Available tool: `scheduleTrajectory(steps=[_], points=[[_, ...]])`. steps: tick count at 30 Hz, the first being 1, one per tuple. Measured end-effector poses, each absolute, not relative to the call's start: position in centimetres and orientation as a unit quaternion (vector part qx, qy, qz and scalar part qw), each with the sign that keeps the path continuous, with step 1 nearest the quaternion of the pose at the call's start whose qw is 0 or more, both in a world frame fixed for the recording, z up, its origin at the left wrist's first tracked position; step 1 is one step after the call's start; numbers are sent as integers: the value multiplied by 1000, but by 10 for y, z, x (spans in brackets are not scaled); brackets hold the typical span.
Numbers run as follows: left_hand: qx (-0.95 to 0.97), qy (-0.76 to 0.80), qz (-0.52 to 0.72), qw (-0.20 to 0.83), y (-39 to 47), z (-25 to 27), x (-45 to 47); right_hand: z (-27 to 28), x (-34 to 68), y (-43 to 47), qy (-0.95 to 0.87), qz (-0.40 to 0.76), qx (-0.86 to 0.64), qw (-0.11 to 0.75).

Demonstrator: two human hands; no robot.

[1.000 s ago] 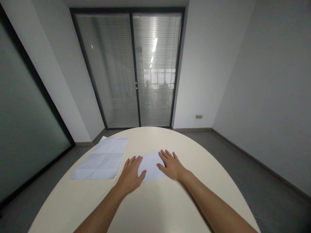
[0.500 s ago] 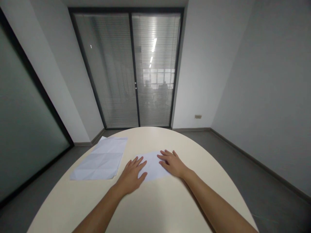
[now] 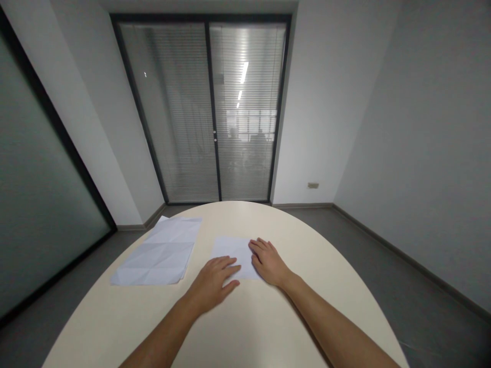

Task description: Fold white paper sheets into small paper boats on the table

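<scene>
A small white sheet of paper [image 3: 233,248] lies flat on the pale round table [image 3: 238,327] in front of me. My left hand [image 3: 215,282] rests over its near left part, fingers stretched and pointing right, thumb apart. On the sheet's right edge lies my right hand [image 3: 269,261], its fingers extended forward and to the left over the paper. Neither hand is wrapped around anything. Parts of the sheet are hidden beneath both hands.
Several larger creased white sheets [image 3: 163,255] are stacked at the table's left side, reaching its far left edge. Beyond the table stand glass doors with blinds [image 3: 245,168]. A plain wall [image 3: 422,153] rises at the right, and a frosted glass panel [image 3: 38,194] at the left.
My left hand has moved nearer to me and slightly right. The small sheet has turned a little, and more of its far left corner shows. My right hand's fingers are closer together.
</scene>
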State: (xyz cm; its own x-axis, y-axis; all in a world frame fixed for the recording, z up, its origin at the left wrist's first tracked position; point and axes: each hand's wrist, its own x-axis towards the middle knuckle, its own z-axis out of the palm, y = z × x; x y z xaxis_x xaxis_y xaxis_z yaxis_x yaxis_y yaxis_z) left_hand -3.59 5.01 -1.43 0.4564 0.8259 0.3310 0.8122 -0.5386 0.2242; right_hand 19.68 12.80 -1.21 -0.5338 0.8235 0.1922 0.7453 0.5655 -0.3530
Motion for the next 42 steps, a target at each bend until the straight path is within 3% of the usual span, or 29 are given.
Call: scheduleTrajectory(steps=[12, 22, 42], points=[[736, 650, 190, -17, 59, -24, -38, 0, 207, 120, -943, 172, -253, 134], [809, 526, 259, 37, 61, -26, -45, 1, 202, 119, -930, 160, -255, 211], [832, 505, 212, 82, 56, -18, -47, 13, 215, 126, -922, 184, -274, 204]])
